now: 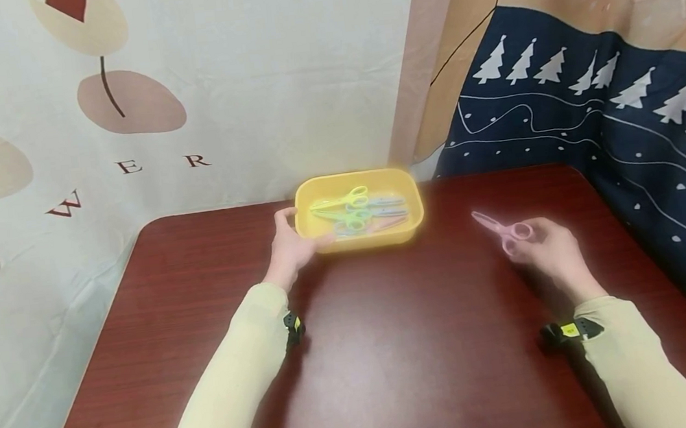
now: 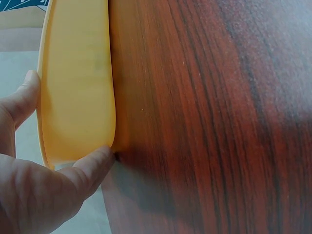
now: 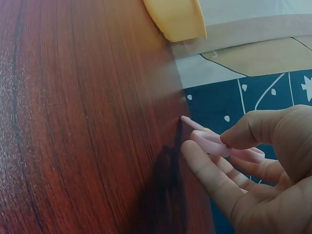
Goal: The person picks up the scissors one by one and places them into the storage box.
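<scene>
A yellow plastic basket (image 1: pixel 363 242) stands at the table's far edge with several pairs of scissors inside. Among them are yellow scissors (image 1: pixel 358 196), green scissors (image 1: pixel 352 220) and others in blue and pink. My left hand (image 1: pixel 292 248) holds the basket's left end, thumb along the front and fingers at the rim; the left wrist view shows the digits against the basket wall (image 2: pixel 78 87). Off to the right, my right hand (image 1: pixel 554 253) pinches pink scissors (image 1: pixel 493 226) by the handle loops, also seen in the right wrist view as pink handles (image 3: pixel 209 144). Their blades point away, toward the back left.
The dark red wooden table (image 1: pixel 393 347) lies below both hands. Behind it hangs a pale printed cloth (image 1: pixel 280 75), with a navy cloth (image 1: pixel 525 114) bearing white trees along the right side. A small black wrist camera (image 1: pixel 294 327) sits on the left sleeve.
</scene>
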`<state>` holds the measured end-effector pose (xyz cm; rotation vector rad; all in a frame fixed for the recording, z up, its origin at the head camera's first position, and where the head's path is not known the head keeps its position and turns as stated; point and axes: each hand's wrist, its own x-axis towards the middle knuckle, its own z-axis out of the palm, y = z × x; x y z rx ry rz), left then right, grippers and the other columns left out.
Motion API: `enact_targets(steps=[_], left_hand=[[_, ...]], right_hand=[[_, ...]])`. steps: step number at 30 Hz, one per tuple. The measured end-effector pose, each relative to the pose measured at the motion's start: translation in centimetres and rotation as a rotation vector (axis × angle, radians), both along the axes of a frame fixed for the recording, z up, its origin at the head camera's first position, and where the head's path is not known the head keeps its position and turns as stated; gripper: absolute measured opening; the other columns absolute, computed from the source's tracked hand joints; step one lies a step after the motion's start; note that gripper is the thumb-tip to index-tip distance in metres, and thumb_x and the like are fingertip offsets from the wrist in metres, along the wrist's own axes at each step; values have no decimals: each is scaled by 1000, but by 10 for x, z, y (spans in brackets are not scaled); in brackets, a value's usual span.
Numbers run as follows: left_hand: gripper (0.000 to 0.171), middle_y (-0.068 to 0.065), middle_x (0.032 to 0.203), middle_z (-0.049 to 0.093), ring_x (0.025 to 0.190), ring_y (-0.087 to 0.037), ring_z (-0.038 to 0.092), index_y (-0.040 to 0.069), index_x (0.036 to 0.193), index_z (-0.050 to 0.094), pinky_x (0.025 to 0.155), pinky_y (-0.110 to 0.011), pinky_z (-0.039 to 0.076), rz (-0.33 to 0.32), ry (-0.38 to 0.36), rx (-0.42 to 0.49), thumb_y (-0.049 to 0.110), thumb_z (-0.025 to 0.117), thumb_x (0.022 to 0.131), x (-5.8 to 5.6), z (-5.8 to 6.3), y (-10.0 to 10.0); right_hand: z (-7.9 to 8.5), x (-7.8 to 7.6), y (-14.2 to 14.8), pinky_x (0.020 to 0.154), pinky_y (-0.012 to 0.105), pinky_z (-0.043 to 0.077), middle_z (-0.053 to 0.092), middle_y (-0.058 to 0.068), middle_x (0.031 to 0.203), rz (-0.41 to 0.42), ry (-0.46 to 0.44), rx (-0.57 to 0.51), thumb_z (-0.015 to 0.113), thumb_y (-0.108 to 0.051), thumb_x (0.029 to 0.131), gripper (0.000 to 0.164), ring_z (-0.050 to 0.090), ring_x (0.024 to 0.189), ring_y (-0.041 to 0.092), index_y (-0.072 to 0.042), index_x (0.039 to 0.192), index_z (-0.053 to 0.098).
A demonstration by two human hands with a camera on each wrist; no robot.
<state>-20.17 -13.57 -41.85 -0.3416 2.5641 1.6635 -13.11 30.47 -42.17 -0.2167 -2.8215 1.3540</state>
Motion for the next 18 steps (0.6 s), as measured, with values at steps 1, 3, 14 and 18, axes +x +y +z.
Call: enact_targets(steps=[1, 3, 14, 18], left_hand=[[99, -24, 134, 54, 115, -34, 52, 18, 152, 28, 105, -48, 44, 0, 0, 2, 17, 91, 76, 0, 0, 0], [99, -24, 135, 54, 115, -34, 52, 18, 153, 28, 105, -49, 44, 0, -2, 5, 17, 91, 76, 0, 0, 1], [99, -24, 129, 56, 112, -33, 52, 18, 152, 29, 105, -48, 43, 8, -6, -5, 17, 91, 75, 0, 0, 2], [100, -24, 128, 56, 112, -33, 53, 18, 153, 29, 106, -48, 43, 7, -5, -8, 17, 91, 75, 0, 0, 1]], right_hand=[[0, 0, 0, 75, 14, 49, 62, 27, 126, -1, -3, -4, 75, -33, 96, 55, 58, 110, 38, 2, 136, 57], [0, 0, 0, 76, 16, 49, 62, 26, 127, -3, -6, 1, 74, -33, 96, 56, 57, 110, 37, 1, 136, 57], [-1, -3, -1, 73, 16, 57, 61, 31, 128, 7, -10, -104, 73, -25, 98, 53, 72, 82, 7, 5, 138, 53], [0, -3, -2, 75, 18, 58, 59, 32, 131, 10, -7, -170, 74, -25, 97, 57, 73, 83, 7, 6, 140, 51]])
